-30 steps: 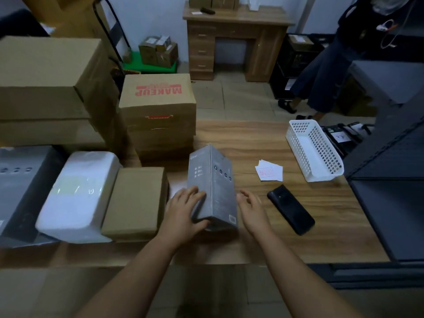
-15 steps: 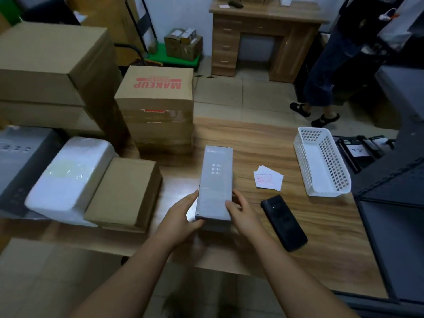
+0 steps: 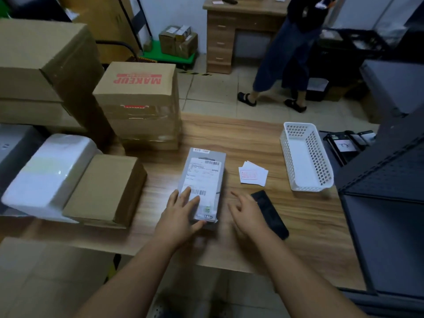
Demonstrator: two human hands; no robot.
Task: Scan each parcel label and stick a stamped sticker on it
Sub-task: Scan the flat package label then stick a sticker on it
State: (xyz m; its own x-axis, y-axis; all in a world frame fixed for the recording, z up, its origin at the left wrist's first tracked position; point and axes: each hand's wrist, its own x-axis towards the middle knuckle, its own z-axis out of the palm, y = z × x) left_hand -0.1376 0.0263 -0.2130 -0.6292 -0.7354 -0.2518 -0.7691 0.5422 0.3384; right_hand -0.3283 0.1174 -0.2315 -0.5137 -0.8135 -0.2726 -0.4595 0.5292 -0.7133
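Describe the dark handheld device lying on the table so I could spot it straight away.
Start at the long wooden table and find the white perforated plastic basket near its right end. Just nearer than the basket, beside the person's right hand, lies a slim black rectangular handheld device, flat and angled. It is the only black item on the wood; the small white stickers with red stamps beyond it are pale.

A tiled floor (image 3: 213, 88) stretches to a pale wall (image 3: 174, 12) at the far side, where a wooden desk (image 3: 229, 37) with drawers stands. Dim light. Dark metal shelving (image 3: 385, 175) fills the right.
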